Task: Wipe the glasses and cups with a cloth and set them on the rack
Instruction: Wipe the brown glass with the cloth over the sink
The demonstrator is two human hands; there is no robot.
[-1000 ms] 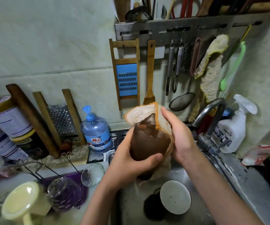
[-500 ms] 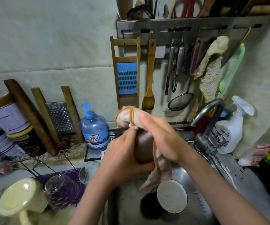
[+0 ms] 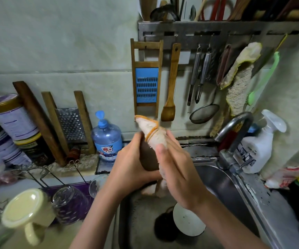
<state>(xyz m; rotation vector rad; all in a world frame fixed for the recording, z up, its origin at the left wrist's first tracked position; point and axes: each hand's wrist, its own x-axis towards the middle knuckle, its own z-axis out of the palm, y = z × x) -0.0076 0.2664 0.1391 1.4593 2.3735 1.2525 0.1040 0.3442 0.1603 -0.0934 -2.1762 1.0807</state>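
Above the sink, my left hand [image 3: 130, 169] grips a brown glass [image 3: 147, 159] from the left. A beige cloth [image 3: 154, 133] with an orange hem is draped over the glass, and my right hand [image 3: 177, 171] presses it against the right side. One cloth corner sticks up; another end hangs below my hands. On the purple rack tray [image 3: 84, 187] at the left, a clear glass [image 3: 69, 205] stands upside down beside a pale yellow cup [image 3: 26, 211] lying bottom up. Another clear glass [image 3: 96, 184] lies at the tray's right edge.
A steel sink [image 3: 226, 186] holds a white round dish [image 3: 188, 220] and a dark drain. The tap [image 3: 235, 133] rises at the right, with a white spray bottle [image 3: 260, 144] behind it. A blue water bottle [image 3: 106, 139], graters and tins line the wall on the left.
My hands have turned the glass and drawn the cloth over its top. The right hand slid down the cloth-covered side. The view has shifted slightly.
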